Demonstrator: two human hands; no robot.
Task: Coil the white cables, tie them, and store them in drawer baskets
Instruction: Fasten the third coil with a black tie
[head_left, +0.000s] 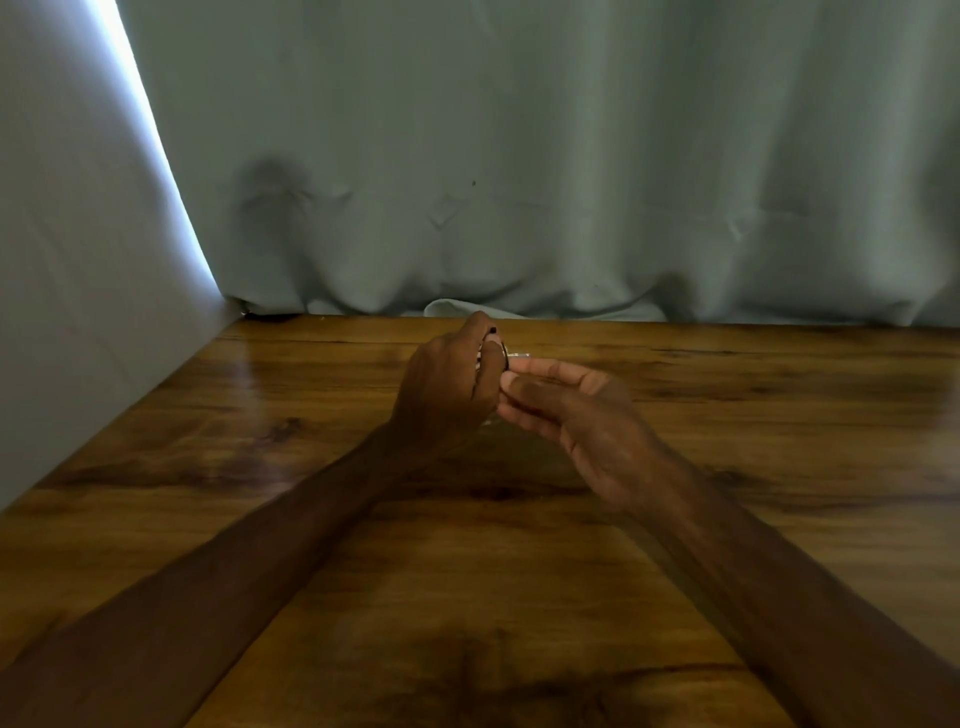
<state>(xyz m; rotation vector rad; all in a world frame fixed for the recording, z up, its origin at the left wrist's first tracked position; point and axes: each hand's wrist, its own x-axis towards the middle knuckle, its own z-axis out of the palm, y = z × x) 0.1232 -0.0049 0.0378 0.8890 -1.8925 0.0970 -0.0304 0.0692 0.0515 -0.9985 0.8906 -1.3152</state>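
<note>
The desk (727, 415) is glossy honey-brown wood grain with dark streaks. The curtain (519, 156) is plain pale grey-green, edged by a bright white strip of light (156, 156). The cable (479, 359) in the left hand (447, 384) shows white.

The two hands meet in the middle of the frame. The left hand (447, 384) is curled round a small thing (480, 359), and the right hand (582, 415) is right up against it. Their arms run down to both lower corners like a fence. The table (779, 441) shows bare wood on the right, on the left, and between the arms. The curtain (519, 156) shuts off the back edge. A pale wall (78, 312) shuts off the left side.
</note>
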